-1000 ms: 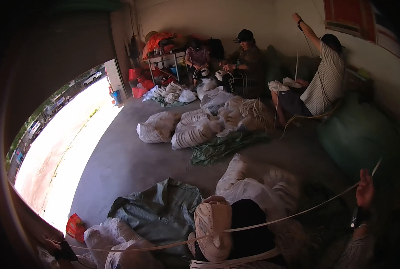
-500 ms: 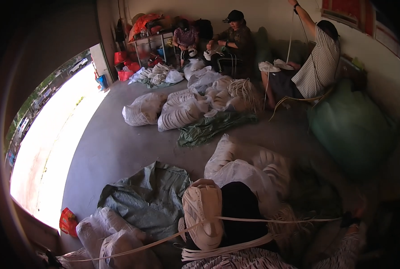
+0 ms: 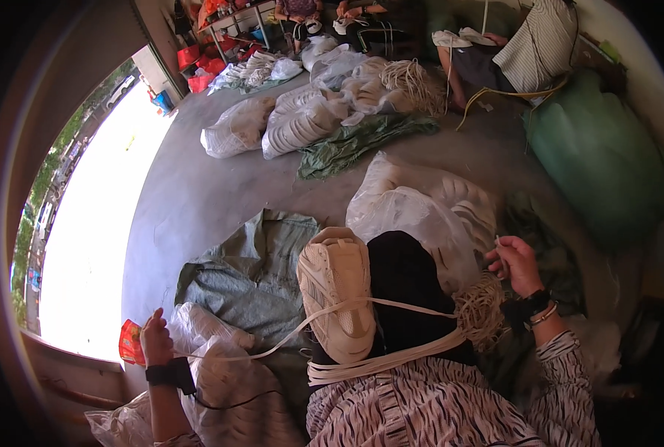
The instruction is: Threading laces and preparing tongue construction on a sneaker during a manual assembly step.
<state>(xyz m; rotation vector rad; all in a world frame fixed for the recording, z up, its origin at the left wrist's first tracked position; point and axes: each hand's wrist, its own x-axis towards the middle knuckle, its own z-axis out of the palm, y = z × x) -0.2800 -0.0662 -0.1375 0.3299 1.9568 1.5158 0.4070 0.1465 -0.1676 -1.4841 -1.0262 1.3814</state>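
A beige sneaker (image 3: 337, 276) rests on my lap, toe toward me, against my dark-clad knee (image 3: 410, 261). One pale shoelace (image 3: 283, 341) runs across the shoe and sags on both sides. My left hand (image 3: 157, 341), out to the left with fingers curled, has the lace's left part at its palm. On the other side my right hand (image 3: 514, 264) is raised with fingers pinched, a small pale tip showing above them; the lace between it and my knee is hard to follow. A bundle of pale laces (image 3: 391, 359) lies over my lap.
Plastic bags of pale shoe parts (image 3: 414, 208) lie ahead, with more bags (image 3: 302, 123) beyond. A grey-green woven sack (image 3: 250, 257) spreads at left front. A big green sack (image 3: 604, 160) stands right. Several people sit at the back, one in a striped shirt (image 3: 537, 45).
Both hands have come up and inward from the far sides. The lace, stretched nearly straight before, now hangs slack. My view has tilted down.
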